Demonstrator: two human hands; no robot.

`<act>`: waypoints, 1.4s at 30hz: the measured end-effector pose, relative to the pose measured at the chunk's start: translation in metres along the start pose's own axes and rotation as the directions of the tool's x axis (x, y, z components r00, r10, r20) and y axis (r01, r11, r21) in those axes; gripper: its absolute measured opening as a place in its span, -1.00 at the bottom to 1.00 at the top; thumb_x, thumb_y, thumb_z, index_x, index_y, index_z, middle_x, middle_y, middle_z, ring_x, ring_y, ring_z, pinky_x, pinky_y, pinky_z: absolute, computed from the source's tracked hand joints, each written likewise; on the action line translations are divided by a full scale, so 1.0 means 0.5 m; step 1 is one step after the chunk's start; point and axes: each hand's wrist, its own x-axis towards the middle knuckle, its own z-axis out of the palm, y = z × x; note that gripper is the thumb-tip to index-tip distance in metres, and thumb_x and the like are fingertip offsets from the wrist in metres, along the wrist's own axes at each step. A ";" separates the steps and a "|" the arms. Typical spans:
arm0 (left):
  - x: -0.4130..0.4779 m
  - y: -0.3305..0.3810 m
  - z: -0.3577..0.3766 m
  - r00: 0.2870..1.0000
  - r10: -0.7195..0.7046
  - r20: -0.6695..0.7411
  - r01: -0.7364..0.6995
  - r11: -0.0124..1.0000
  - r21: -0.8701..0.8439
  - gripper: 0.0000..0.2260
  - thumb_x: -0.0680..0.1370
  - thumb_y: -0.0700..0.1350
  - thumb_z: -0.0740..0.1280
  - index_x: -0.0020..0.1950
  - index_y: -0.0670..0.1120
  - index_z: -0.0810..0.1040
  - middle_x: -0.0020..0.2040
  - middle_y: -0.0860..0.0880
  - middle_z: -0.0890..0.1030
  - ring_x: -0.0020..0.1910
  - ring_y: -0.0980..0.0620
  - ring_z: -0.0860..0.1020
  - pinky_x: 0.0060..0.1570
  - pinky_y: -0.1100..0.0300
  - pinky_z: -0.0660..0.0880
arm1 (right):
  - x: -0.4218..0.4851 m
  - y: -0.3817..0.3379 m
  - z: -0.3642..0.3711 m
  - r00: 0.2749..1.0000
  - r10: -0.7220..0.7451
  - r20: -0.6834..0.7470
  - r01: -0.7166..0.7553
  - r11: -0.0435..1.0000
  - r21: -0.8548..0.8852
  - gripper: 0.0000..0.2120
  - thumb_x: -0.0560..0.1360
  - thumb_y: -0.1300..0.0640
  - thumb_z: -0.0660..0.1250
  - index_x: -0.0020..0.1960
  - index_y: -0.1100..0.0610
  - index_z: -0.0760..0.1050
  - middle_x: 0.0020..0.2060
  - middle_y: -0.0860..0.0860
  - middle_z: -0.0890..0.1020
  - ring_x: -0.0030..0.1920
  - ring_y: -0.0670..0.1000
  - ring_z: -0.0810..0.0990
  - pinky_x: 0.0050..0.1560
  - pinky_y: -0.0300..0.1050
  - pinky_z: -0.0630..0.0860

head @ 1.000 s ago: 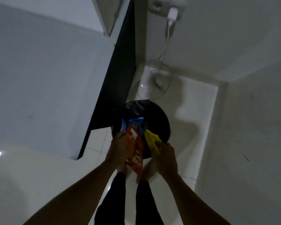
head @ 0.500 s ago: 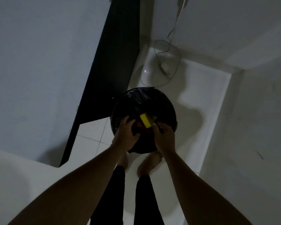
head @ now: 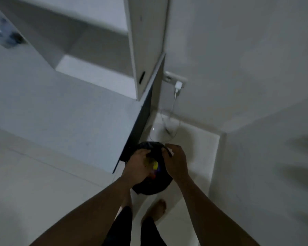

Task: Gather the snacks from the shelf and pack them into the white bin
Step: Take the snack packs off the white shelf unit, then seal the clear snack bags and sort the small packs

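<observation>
Snack packets (head: 154, 166) seen inside black-lined bin (head: 150, 189); left hand (head: 138, 166) fingers curled inside, contents untold; right hand (head: 176, 163) pinches liner rim. Shelf (head: 96, 73) looks bare.

The bin (head: 150, 189) mouth is crowded: the left hand (head: 138, 167) covers its left side, the right hand (head: 175, 163) its right rim, and snack packets (head: 155, 165) fill the gap between the fingers. Just left of the left fingers stands the dark cabinet edge (head: 140, 125). Right of the right fingers the floor (head: 199, 153) lies open to the wall (head: 256, 174).
</observation>
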 end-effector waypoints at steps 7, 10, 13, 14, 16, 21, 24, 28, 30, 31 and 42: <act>-0.088 0.070 -0.257 0.980 0.043 -0.196 -0.025 0.995 0.092 -0.54 0.48 -0.02 0.45 0.35 -0.11 0.50 0.28 -0.03 0.53 0.16 0.01 0.54 0.14 0.21 0.45 | -0.006 -0.252 -0.008 0.956 -0.294 -0.010 0.294 0.956 -0.004 -0.72 0.55 0.01 0.33 0.17 0.15 0.59 0.09 0.04 0.60 0.14 0.07 0.55 0.22 -0.05 0.46; -0.097 0.058 -0.411 0.951 0.066 -0.301 -0.009 0.982 0.189 -0.49 0.49 0.03 0.44 0.40 -0.06 0.46 0.36 -0.04 0.49 0.23 -0.01 0.53 0.19 0.19 0.44 | -0.002 -0.384 0.032 0.923 -0.383 0.039 0.382 0.924 0.035 -0.74 0.57 -0.03 0.33 0.19 0.05 0.58 0.11 -0.07 0.57 0.18 0.00 0.54 0.21 -0.04 0.51; -0.096 0.035 -0.566 0.923 0.101 -0.371 0.001 0.964 0.265 -0.49 0.52 0.06 0.41 0.43 -0.04 0.43 0.39 -0.02 0.46 0.27 0.00 0.50 0.24 0.13 0.45 | 0.008 -0.507 0.096 0.868 -0.492 0.062 0.492 0.870 0.018 -0.75 0.57 -0.01 0.33 0.21 0.02 0.56 0.11 -0.16 0.51 0.24 -0.06 0.48 0.25 -0.20 0.41; -0.095 0.022 -0.615 0.914 0.114 -0.390 0.004 0.958 0.288 -0.49 0.52 0.07 0.40 0.43 -0.03 0.43 0.40 -0.02 0.45 0.29 0.00 0.50 0.25 0.13 0.45 | 0.007 -0.546 0.118 0.847 -0.527 0.076 0.528 0.849 0.007 -0.75 0.57 -0.01 0.32 0.22 0.01 0.56 0.11 -0.18 0.50 0.24 -0.08 0.46 0.23 -0.25 0.36; -0.096 -0.012 -0.717 0.897 0.137 -0.420 0.016 0.940 0.340 -0.50 0.53 0.09 0.38 0.44 -0.01 0.42 0.42 0.00 0.43 0.31 0.01 0.48 0.27 0.13 0.43 | 0.012 -0.626 0.174 0.817 -0.567 0.108 0.573 0.819 -0.028 -0.75 0.58 -0.03 0.31 0.22 -0.01 0.54 0.14 -0.17 0.50 0.24 -0.11 0.43 0.19 -0.30 0.32; -0.116 -0.129 -0.948 0.889 0.129 -0.439 0.074 0.906 0.416 -0.51 0.54 0.12 0.35 0.44 0.01 0.40 0.44 0.00 0.40 0.35 0.00 0.45 0.28 0.10 0.42 | 0.040 -0.804 0.329 0.798 -0.574 0.186 0.598 0.793 -0.119 -0.72 0.55 -0.07 0.34 0.21 0.00 0.56 0.19 -0.07 0.55 0.25 -0.07 0.47 0.18 -0.27 0.34; -0.133 -0.197 -1.052 0.884 0.098 -0.456 0.107 0.909 0.403 -0.50 0.55 0.12 0.35 0.44 -0.01 0.39 0.44 -0.01 0.40 0.36 -0.01 0.44 0.30 0.08 0.41 | 0.049 -0.892 0.412 0.792 -0.563 0.237 0.602 0.785 -0.148 -0.70 0.52 -0.10 0.36 0.19 0.01 0.58 0.18 -0.02 0.57 0.25 -0.03 0.51 0.21 -0.19 0.41; -0.138 -0.254 -1.151 0.887 0.091 -0.453 0.108 0.913 0.395 -0.50 0.55 0.12 0.35 0.44 -0.01 0.40 0.43 0.00 0.40 0.37 0.01 0.42 0.30 0.12 0.39 | 0.043 -0.976 0.492 0.794 -0.549 0.260 0.600 0.778 -0.189 -0.68 0.52 -0.12 0.35 0.20 0.01 0.57 0.20 -0.01 0.56 0.27 -0.01 0.49 0.24 -0.06 0.47; -0.129 -0.270 -1.194 0.881 0.097 -0.463 0.100 0.919 0.382 -0.50 0.55 0.12 0.34 0.44 -0.01 0.39 0.44 0.00 0.40 0.37 0.01 0.42 0.30 0.12 0.38 | 0.049 -1.009 0.521 0.797 -0.545 0.263 0.598 0.775 -0.206 -0.66 0.53 -0.11 0.35 0.23 0.03 0.56 0.23 0.00 0.54 0.27 -0.02 0.49 0.25 -0.10 0.44; -0.122 -0.277 -1.214 0.876 0.102 -0.472 0.093 0.924 0.372 -0.50 0.55 0.12 0.34 0.45 -0.01 0.39 0.44 0.00 0.39 0.37 0.00 0.42 0.30 0.12 0.37 | 0.055 -1.024 0.534 0.798 -0.543 0.260 0.596 0.775 -0.211 -0.65 0.53 -0.10 0.35 0.24 0.05 0.56 0.23 0.00 0.54 0.25 -0.02 0.52 0.24 -0.11 0.44; 0.080 -0.387 -1.428 0.893 0.125 -0.433 0.059 0.920 0.386 -0.50 0.56 0.12 0.34 0.46 0.00 0.38 0.45 0.02 0.38 0.38 0.03 0.41 0.30 0.17 0.34 | 0.247 -1.154 0.740 0.851 -0.481 0.209 0.517 0.839 -0.173 -0.66 0.53 -0.09 0.36 0.22 0.07 0.53 0.18 0.00 0.53 0.13 -0.08 0.51 0.16 -0.22 0.42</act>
